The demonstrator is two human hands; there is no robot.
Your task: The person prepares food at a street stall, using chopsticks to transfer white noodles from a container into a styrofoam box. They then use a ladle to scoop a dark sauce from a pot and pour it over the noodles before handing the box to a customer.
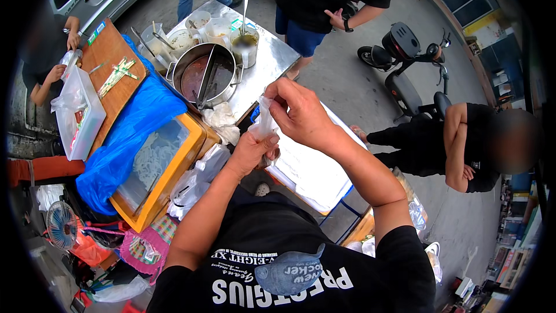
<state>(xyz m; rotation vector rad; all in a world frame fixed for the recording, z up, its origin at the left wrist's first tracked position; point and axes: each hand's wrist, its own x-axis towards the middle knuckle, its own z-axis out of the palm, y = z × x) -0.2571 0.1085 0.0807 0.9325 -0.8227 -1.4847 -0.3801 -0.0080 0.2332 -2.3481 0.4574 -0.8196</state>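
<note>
A small clear plastic bag (263, 119) hangs upright between my two hands, over the gap beside a white-covered stand (310, 161). My left hand (252, 150) is closed around the neck of the bag. At its upper end, my right hand (297, 111) pinches the plastic between thumb and fingers. The lower part of the bag shows dark beneath my left hand, and its contents cannot be made out. Just beyond my left hand lies a crumpled white cloth (221, 121), next to a divided steel pot (206, 74) of reddish-brown liquid.
Plastic jugs (245, 48) with ladles and spoons stand behind the pot on a metal table (276, 54). To the left are a yellow-framed glass case (158, 156), blue plastic sheeting (134, 130), wrapped chopsticks (117, 76) and a white bin (80, 113). Several people stand around; an electric scooter (404, 69) is parked at right.
</note>
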